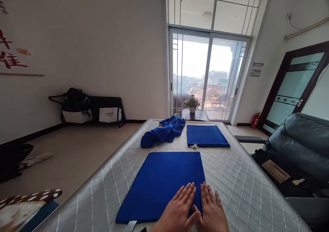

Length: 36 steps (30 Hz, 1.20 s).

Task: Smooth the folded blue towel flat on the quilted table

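Note:
A blue cloth (164,180) lies flat on the quilted mattress (241,187), with a white tag at its near left corner. My left hand (180,204) rests flat near the cloth's right edge, fingers stretched out. Beside it, my right hand (212,204) lies over that right edge, its fingers extended and pointing away from me. The thumbs come close together. Neither hand grips anything. Farther back on the right is a neatly folded blue cloth (208,135) with a white tag, and to its left sits a crumpled blue cloth (164,132).
Beyond the mattress, a potted plant (192,103) stands on a dark table before sliding glass doors (190,71). A dark leather sofa (305,139) is at the right. By the left wall, a black bench (108,103) carries a backpack (75,100) and white bags.

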Motion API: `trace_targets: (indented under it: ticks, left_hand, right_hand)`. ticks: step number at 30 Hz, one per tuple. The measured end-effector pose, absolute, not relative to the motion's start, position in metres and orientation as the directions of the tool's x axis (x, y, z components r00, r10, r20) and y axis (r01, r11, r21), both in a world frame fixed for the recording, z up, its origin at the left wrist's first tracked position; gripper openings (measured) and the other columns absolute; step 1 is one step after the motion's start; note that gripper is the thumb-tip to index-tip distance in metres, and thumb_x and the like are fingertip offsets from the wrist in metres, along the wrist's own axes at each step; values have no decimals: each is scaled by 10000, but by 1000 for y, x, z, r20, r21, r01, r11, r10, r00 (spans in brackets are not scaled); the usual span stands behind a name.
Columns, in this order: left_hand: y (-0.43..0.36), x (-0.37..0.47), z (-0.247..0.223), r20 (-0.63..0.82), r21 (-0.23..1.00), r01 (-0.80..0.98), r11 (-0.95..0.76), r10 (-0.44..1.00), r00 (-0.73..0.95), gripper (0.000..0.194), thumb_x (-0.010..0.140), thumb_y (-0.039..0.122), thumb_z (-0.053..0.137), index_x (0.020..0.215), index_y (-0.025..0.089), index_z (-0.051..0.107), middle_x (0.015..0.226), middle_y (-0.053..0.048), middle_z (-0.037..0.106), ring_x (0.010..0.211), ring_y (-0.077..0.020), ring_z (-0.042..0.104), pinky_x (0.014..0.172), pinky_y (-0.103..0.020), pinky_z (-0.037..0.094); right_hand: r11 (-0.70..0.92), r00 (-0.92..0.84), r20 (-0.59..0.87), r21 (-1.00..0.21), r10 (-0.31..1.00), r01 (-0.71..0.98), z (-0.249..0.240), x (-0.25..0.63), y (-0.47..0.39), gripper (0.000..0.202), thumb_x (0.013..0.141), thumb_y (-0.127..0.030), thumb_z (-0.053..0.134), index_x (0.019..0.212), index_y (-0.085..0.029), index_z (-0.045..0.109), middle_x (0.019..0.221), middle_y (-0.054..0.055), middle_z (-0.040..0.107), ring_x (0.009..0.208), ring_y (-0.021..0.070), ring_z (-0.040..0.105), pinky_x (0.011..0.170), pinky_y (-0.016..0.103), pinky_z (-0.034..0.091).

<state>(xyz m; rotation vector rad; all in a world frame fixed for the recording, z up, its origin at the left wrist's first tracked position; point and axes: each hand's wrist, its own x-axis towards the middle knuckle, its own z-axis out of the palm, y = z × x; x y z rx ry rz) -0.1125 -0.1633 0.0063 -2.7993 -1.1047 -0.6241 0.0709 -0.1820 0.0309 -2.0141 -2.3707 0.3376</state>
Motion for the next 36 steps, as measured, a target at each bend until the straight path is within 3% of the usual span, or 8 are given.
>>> trace_targets:
  ticks: [3, 8, 16, 23, 31, 36]
  left_hand:
    - [-163, -96, 2, 404, 63, 660, -749, 624, 669, 764, 995, 538, 358, 1550, 220, -61, 1584, -102, 264, 1423, -260, 360, 1146, -411, 372]
    - [-165, -128, -10, 402, 15, 725, -689, 668, 626, 771, 982, 564, 381, 1550, 250, -35, 1573, -73, 308, 1410, -243, 388, 1130, -370, 387]
    - [-188, -235, -25, 234, 23, 931, -364, 908, 348, 724, 979, 582, 366, 1507, 247, 1, 1584, -59, 248, 1426, -257, 358, 1121, -419, 398]
    - [-214, -282, -25, 211, 28, 982, -185, 962, 175, 754, 954, 626, 355, 1501, 204, 51, 1572, -84, 255, 1425, -267, 348, 1119, -448, 402]
    - [-214, -277, -24, 283, 91, 974, -205, 943, 173, 744, 934, 631, 406, 1500, 215, 160, 1552, -88, 297, 1403, -285, 384, 1104, -467, 416]
    - [-213, -274, -19, 260, 143, 971, -190, 954, 148, 729, 929, 634, 413, 1495, 229, 196, 1551, -87, 289, 1404, -296, 378, 1107, -494, 403]
  right_hand:
    - [162, -187, -164, -157, 968, 974, 30, 72, -180, 674, 984, -582, 201, 1533, -192, 178, 1581, 8, 13, 1479, 236, 31, 1223, 493, 68]
    - [150, -177, -147, -180, 973, 972, 32, 74, -180, 774, 961, -654, 146, 1530, -129, 147, 1578, 30, 16, 1482, 245, 49, 1222, 497, 70]
    - [155, -181, -90, -245, 979, 957, 22, 76, -180, 851, 920, -748, 124, 1525, -150, 160, 1587, 27, 51, 1484, 267, 72, 1220, 518, 83]
    - [138, -163, -122, -192, 979, 972, 23, 74, -179, 876, 906, -765, 107, 1527, -148, 149, 1590, 21, 38, 1487, 263, 52, 1223, 509, 59]
    - [155, -175, -139, -140, 975, 978, 28, 76, -174, 879, 901, -775, 138, 1526, -159, 182, 1594, 20, 79, 1489, 284, 74, 1220, 522, 54]
    - [143, -155, -104, -108, 982, 984, 60, 63, -153, 826, 935, -718, 108, 1537, -154, 148, 1603, 17, 61, 1496, 238, 46, 1220, 490, 39]
